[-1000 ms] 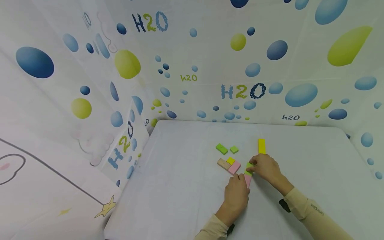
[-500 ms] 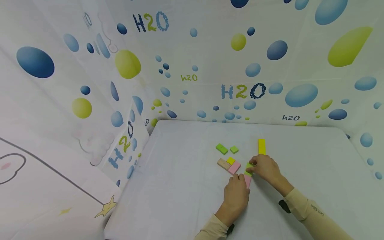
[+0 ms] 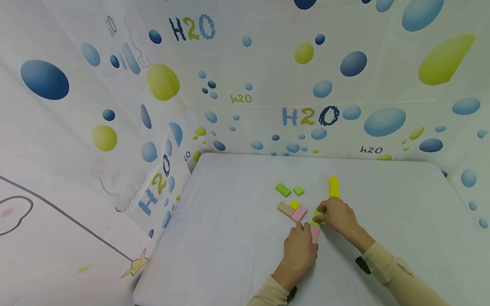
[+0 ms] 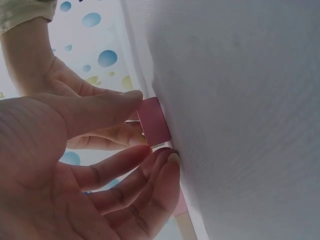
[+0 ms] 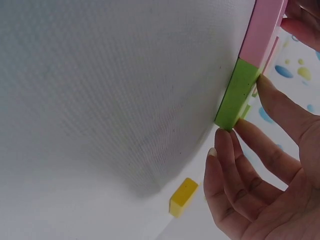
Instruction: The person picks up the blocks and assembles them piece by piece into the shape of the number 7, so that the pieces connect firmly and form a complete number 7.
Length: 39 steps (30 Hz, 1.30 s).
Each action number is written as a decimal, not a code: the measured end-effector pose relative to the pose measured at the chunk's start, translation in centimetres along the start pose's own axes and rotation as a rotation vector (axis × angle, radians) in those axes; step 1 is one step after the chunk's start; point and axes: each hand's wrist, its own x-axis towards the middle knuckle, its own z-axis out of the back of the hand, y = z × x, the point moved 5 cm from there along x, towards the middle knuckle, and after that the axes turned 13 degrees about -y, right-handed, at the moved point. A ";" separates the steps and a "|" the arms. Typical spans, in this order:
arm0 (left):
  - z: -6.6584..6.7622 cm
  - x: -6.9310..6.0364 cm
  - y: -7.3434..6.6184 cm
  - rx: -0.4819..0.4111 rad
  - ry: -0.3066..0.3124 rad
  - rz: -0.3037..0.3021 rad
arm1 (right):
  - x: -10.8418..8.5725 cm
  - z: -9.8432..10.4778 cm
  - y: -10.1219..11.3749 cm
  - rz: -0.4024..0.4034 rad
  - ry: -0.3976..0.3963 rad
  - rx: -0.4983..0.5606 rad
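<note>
My left hand (image 3: 300,251) pinches a pink block (image 3: 314,233) between thumb and fingers at its near end. The left wrist view shows that block's pink end face (image 4: 154,121). With thumb and index finger, my right hand (image 3: 339,216) holds a green block (image 3: 316,215). In the right wrist view the green block (image 5: 234,95) meets the pink block (image 5: 261,32) end to end. Both lie on the white tabletop in one line. The right hand's fingers hide part of the green block in the head view.
A long yellow block (image 3: 334,187) lies just beyond the right hand. Left of the line sit a wooden block (image 3: 285,208), a small yellow block (image 3: 294,205) and a pink block (image 3: 299,213) touching each other. Farther back are green pieces (image 3: 283,189). A patterned cloth wall (image 3: 260,119) backs the table.
Both hands and the pink and green blocks have shifted very slightly toward the person, the left hand also a touch leftward. Both hands keep their holds, and the other blocks stay put.
</note>
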 end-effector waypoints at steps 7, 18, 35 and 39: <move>-0.3 -0.4 0.5 -0.009 0.020 0.004 | -0.4 -0.1 0.4 0.006 0.005 -0.006; 0.5 -1.0 0.8 -0.021 0.040 0.004 | -1.2 -0.4 0.9 0.010 0.001 0.008; 0.8 -1.8 1.2 -0.045 0.001 0.001 | -1.7 -0.1 1.4 0.050 -0.023 0.001; 0.9 -1.8 1.3 -0.036 0.000 0.001 | -1.7 -0.1 1.3 0.049 -0.022 0.001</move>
